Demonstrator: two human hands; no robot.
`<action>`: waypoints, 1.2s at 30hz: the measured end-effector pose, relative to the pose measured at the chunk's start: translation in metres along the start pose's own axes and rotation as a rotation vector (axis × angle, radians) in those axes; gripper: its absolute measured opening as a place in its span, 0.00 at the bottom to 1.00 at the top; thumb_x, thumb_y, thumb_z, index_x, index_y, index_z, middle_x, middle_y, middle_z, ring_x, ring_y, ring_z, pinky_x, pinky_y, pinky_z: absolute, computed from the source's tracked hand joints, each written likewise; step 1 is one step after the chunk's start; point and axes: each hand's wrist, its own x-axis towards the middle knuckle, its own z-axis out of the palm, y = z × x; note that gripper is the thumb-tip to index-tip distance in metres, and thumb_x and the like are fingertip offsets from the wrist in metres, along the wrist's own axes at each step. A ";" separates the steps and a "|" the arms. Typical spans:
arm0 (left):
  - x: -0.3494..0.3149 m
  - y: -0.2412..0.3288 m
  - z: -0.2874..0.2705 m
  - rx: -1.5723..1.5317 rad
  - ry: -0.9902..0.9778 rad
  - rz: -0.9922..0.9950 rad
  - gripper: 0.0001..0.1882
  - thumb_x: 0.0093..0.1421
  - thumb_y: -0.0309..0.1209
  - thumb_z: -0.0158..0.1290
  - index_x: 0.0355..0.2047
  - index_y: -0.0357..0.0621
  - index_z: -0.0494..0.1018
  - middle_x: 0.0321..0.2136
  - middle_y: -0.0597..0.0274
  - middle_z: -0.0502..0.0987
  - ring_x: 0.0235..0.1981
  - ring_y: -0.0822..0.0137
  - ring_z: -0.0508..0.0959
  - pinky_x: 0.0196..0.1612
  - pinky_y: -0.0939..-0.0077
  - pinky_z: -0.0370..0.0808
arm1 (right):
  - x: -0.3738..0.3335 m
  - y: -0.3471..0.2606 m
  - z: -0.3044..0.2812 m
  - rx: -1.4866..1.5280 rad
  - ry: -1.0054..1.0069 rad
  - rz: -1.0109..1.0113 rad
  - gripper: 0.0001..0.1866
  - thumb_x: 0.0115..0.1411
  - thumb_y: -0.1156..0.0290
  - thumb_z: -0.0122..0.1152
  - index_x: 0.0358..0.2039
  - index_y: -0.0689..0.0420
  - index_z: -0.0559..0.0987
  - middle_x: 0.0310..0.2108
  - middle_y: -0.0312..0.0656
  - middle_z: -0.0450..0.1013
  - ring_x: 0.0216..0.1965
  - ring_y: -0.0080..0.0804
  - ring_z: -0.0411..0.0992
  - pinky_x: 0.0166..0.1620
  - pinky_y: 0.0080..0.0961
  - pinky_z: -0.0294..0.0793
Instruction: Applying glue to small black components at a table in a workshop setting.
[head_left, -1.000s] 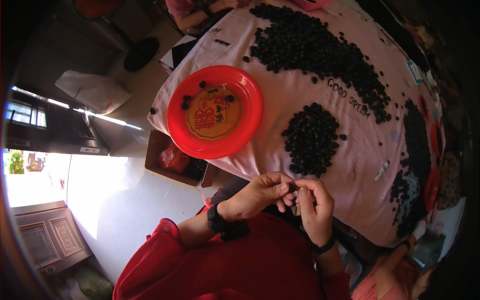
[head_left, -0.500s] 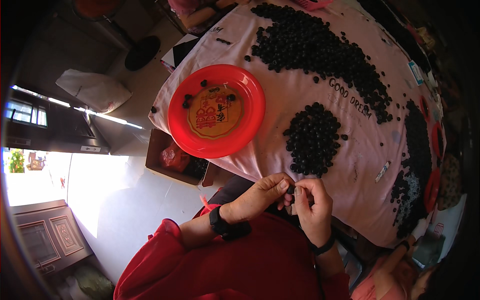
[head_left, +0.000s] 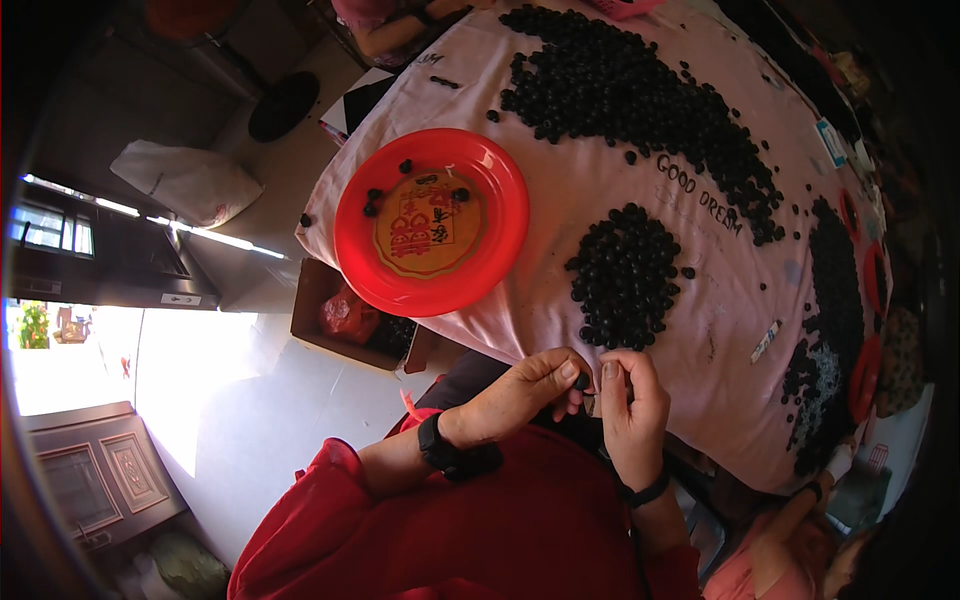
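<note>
My left hand [head_left: 535, 390] pinches a small black round piece [head_left: 582, 381] between thumb and fingers, close to the table's front edge. Just to its right, my right hand [head_left: 635, 405] is closed with thumb and forefinger pressed together; whatever is between them is too small to make out. A gap separates the two hands' fingertips. Beyond them on the pink tablecloth [head_left: 500, 345] lies a small heap of similar black pieces [head_left: 625, 280]. A red plate [head_left: 350, 235] with a printed centre sits at the left, holding several black pieces.
A larger heap of black pieces [head_left: 630, 85] spreads across the far side. A dark pile [head_left: 835, 290] lies along the right, beside red plates [head_left: 865, 375]. Below the table's left edge stands an open cardboard box [head_left: 310, 310]. Co-workers' arms [head_left: 395, 35] show at the far left and lower right.
My right hand has drawn slightly right, away from the black piece and my left hand. My left hand keeps its pinch in nearly the same place.
</note>
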 end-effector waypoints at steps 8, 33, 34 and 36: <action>-0.001 0.000 -0.001 0.055 -0.030 -0.024 0.18 0.74 0.43 0.39 0.46 0.44 0.72 0.32 0.70 0.72 0.33 0.79 0.73 0.37 0.81 0.73 | 0.001 0.005 0.003 -0.157 0.084 -0.011 0.04 0.65 0.79 0.55 0.40 0.62 0.76 0.30 0.46 0.76 0.26 0.36 0.77 0.30 0.28 0.75; -0.002 0.000 0.001 0.131 -0.021 -0.020 0.16 0.75 0.40 0.38 0.45 0.43 0.71 0.30 0.70 0.71 0.32 0.79 0.71 0.36 0.82 0.72 | 0.002 0.000 0.005 -0.229 0.085 -0.016 0.04 0.65 0.77 0.56 0.39 0.61 0.76 0.30 0.48 0.77 0.28 0.43 0.78 0.31 0.32 0.75; -0.001 0.000 0.001 0.134 -0.023 -0.020 0.16 0.75 0.40 0.38 0.45 0.43 0.71 0.30 0.70 0.71 0.32 0.79 0.71 0.36 0.82 0.72 | 0.001 0.000 0.005 -0.227 0.083 -0.012 0.04 0.65 0.77 0.56 0.39 0.61 0.76 0.30 0.48 0.77 0.28 0.43 0.78 0.31 0.32 0.75; -0.001 0.001 0.001 0.137 -0.026 -0.021 0.16 0.75 0.40 0.38 0.45 0.43 0.71 0.30 0.70 0.71 0.32 0.79 0.71 0.36 0.83 0.72 | 0.001 0.000 0.005 -0.225 0.082 -0.008 0.04 0.65 0.77 0.56 0.39 0.61 0.76 0.29 0.48 0.77 0.28 0.43 0.78 0.31 0.32 0.75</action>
